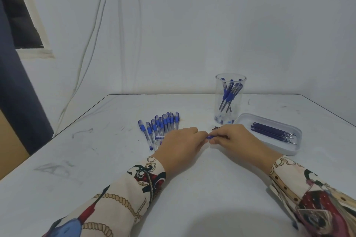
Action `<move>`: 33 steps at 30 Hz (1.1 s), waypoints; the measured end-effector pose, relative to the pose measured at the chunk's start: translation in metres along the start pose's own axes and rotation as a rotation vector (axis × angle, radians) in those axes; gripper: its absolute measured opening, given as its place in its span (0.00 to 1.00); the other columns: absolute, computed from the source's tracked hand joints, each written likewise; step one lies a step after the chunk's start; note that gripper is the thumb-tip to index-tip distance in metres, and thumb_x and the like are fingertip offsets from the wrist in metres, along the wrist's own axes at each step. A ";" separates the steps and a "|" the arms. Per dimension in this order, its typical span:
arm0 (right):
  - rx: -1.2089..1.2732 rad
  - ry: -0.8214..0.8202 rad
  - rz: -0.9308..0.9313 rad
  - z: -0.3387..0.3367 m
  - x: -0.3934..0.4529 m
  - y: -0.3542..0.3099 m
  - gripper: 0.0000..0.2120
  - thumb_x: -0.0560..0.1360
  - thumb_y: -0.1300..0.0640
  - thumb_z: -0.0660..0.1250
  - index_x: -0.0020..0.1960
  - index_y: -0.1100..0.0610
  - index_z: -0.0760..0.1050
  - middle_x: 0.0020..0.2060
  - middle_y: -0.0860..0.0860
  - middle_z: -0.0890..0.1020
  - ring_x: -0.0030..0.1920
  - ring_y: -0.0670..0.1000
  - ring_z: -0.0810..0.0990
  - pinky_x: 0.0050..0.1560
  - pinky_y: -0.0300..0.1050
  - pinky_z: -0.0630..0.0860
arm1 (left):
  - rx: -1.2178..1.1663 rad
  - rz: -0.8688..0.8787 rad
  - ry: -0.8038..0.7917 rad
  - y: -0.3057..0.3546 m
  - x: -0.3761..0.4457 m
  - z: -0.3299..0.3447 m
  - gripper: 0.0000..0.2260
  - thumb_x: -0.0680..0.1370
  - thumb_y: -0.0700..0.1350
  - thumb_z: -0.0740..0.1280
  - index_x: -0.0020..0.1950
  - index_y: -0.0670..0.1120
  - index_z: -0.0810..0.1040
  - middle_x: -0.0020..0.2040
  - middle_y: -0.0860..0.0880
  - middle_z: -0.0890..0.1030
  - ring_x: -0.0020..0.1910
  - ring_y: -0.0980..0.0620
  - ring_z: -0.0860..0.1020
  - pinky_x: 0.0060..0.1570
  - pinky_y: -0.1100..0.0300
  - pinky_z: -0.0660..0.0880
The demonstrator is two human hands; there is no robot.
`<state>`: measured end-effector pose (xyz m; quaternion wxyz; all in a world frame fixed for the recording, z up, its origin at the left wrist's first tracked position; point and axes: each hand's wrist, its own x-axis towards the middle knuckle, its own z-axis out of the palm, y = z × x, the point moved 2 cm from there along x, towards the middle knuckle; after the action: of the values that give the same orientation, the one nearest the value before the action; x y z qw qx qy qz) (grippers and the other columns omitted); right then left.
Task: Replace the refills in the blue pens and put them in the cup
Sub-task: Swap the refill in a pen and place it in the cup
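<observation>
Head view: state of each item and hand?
Cup: upright, several pens inside.
Tray: refills lying inside.
Pen row: flat on the table.
Pen: pinched between both hands.
Left hand: gripping the pen.
Right hand: gripping the pen.

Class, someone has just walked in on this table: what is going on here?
A person is working on a blue pen, held between the left hand and right hand. A row of pens lies on the table, refills wait in a white tray, and several pens already stand in the clear cup.
</observation>
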<state>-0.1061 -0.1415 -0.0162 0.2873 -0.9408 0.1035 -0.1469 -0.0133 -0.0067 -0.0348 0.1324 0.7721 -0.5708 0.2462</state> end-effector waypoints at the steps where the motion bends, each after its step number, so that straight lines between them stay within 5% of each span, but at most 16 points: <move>1: 0.000 -0.002 0.003 0.000 0.000 0.000 0.09 0.75 0.57 0.67 0.54 0.52 0.82 0.44 0.46 0.82 0.46 0.42 0.77 0.49 0.34 0.70 | -0.009 0.004 0.013 0.000 0.000 0.000 0.11 0.82 0.52 0.54 0.55 0.51 0.75 0.34 0.53 0.72 0.29 0.52 0.71 0.27 0.55 0.71; 10: -0.002 0.003 0.001 -0.004 0.000 -0.003 0.09 0.75 0.56 0.68 0.54 0.52 0.82 0.42 0.46 0.81 0.43 0.41 0.76 0.45 0.31 0.69 | -0.009 0.023 0.100 -0.011 0.000 -0.004 0.17 0.79 0.60 0.51 0.50 0.56 0.78 0.27 0.52 0.69 0.22 0.51 0.69 0.19 0.60 0.63; 16: -0.121 0.032 -0.010 -0.007 0.003 0.005 0.11 0.76 0.57 0.67 0.57 0.54 0.81 0.44 0.48 0.77 0.48 0.47 0.74 0.47 0.36 0.64 | -0.034 -0.022 0.082 -0.012 0.000 -0.002 0.21 0.78 0.61 0.50 0.55 0.52 0.77 0.37 0.52 0.78 0.34 0.50 0.77 0.28 0.56 0.72; 22: -0.023 0.171 0.135 -0.014 0.001 0.026 0.08 0.73 0.57 0.70 0.52 0.50 0.81 0.39 0.44 0.78 0.39 0.44 0.75 0.41 0.37 0.68 | -0.055 -0.091 0.074 -0.019 -0.005 -0.001 0.14 0.80 0.55 0.57 0.58 0.51 0.75 0.44 0.53 0.79 0.42 0.52 0.77 0.34 0.59 0.69; 25: -0.211 0.168 0.119 -0.012 0.001 0.024 0.02 0.71 0.54 0.69 0.45 0.49 0.80 0.38 0.43 0.77 0.41 0.45 0.76 0.41 0.40 0.71 | -0.055 -0.097 0.059 -0.019 -0.005 -0.001 0.13 0.80 0.55 0.56 0.58 0.51 0.76 0.44 0.53 0.79 0.42 0.51 0.77 0.34 0.58 0.70; 33: -0.452 0.117 0.025 -0.005 0.004 0.023 0.12 0.75 0.48 0.64 0.53 0.50 0.82 0.42 0.48 0.78 0.46 0.48 0.73 0.45 0.43 0.72 | -0.073 -0.104 0.047 -0.017 -0.004 -0.002 0.14 0.81 0.53 0.55 0.59 0.50 0.76 0.46 0.52 0.79 0.43 0.52 0.77 0.35 0.60 0.67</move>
<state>-0.1067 -0.1645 -0.0243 0.0647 -0.9697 0.1621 -0.1708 0.0017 0.0032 -0.0343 0.1865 0.7894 -0.5351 0.2361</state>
